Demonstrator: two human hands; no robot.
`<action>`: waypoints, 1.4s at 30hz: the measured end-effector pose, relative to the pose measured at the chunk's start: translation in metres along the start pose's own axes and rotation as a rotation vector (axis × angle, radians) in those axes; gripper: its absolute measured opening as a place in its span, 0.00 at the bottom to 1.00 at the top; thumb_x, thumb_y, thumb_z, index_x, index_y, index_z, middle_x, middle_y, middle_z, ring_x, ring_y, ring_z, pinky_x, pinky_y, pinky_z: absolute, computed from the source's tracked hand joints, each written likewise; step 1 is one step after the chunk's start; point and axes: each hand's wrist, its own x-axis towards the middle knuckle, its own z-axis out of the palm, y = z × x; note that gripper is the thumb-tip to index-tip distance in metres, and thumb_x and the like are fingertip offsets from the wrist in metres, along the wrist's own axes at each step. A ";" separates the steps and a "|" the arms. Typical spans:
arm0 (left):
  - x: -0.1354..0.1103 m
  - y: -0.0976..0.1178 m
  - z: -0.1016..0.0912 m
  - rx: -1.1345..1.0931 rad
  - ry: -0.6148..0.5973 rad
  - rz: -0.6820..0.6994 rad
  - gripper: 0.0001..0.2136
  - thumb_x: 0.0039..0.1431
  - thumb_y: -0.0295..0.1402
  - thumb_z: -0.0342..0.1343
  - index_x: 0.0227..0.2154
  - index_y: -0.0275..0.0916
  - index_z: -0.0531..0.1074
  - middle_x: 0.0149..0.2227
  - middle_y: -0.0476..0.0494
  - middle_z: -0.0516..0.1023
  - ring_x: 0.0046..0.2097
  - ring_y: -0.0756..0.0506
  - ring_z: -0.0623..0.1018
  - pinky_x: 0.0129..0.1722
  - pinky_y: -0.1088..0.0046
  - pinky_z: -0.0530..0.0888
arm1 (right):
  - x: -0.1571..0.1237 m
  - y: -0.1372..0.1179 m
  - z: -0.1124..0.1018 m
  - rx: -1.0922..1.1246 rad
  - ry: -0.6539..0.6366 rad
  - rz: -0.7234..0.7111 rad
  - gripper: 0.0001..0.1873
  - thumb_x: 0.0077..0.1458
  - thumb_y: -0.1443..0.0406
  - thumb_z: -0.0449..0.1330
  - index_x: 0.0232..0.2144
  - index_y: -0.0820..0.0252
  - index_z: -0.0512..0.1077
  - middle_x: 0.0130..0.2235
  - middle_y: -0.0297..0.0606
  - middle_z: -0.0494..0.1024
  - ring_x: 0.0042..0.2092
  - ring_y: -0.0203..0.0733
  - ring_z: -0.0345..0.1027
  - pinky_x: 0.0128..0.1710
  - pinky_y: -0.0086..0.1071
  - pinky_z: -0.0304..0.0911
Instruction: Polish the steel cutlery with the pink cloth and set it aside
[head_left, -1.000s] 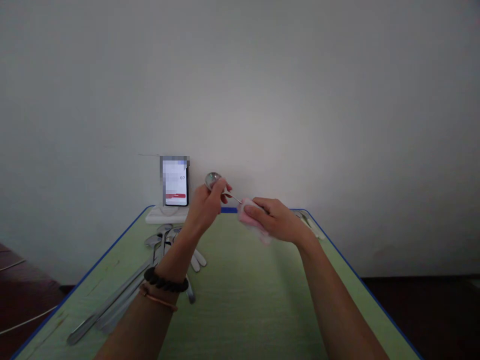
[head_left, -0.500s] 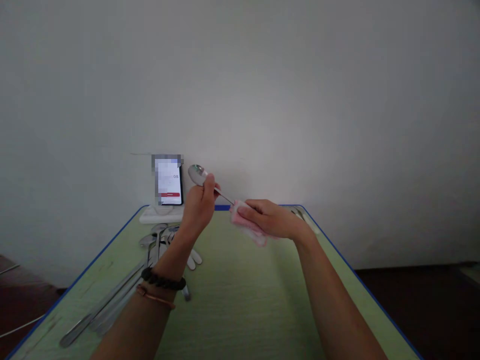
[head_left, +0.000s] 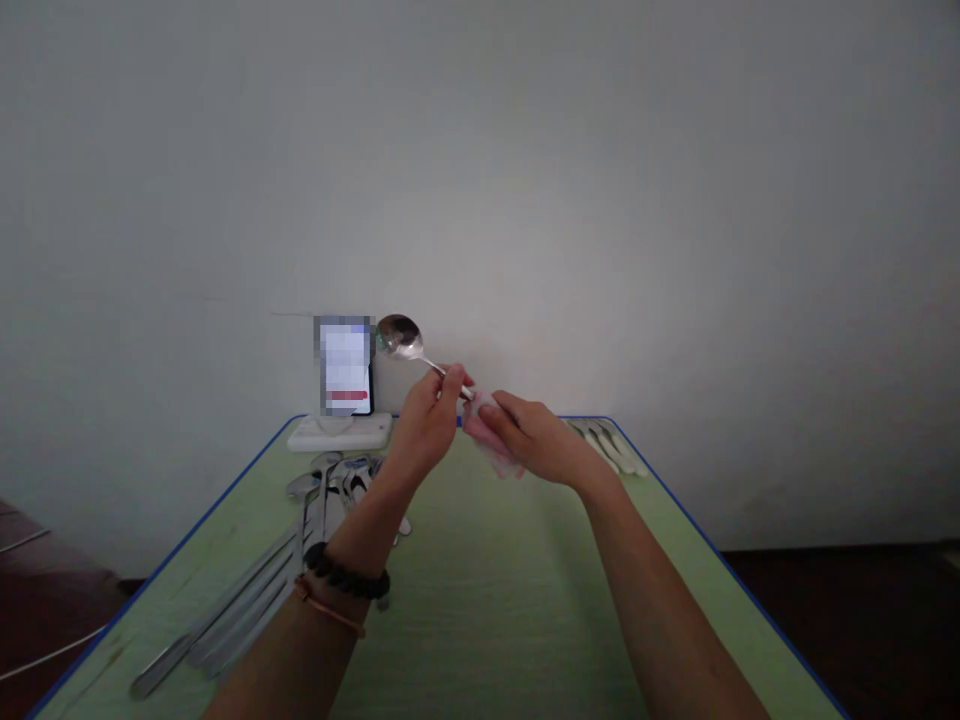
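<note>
Light green bench (head_left: 480, 600) with blue edging, far end against a white wall. Left side: heap of long metal spoons (head_left: 247, 600), handles toward the near-left corner. Far left: flat white slab (head_left: 341, 432) lying on the top. Far right: a few pale utensils (head_left: 607, 445) side by side, well apart from the heap.

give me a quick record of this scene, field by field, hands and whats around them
left hand: pinches the spoon by its handle, bowl raised toward the wall
right hand: grips a pink cloth against the spoon's handle
left wrist: dark bead bracelet
near left: long metal cutlery in a pile
far right: more cutlery pieces
back edge: phone upright on a white stand
surface: green table, blue edge
</note>
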 end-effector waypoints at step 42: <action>-0.014 0.047 -0.037 0.428 -0.834 -0.078 0.21 0.59 0.43 0.37 0.15 0.38 0.58 0.15 0.54 0.58 0.19 0.53 0.60 0.20 0.78 0.58 | 0.005 0.000 0.000 0.782 0.376 -0.005 0.15 0.48 0.55 0.57 0.31 0.61 0.66 0.27 0.32 0.70 0.26 0.32 0.60 0.27 0.27 0.58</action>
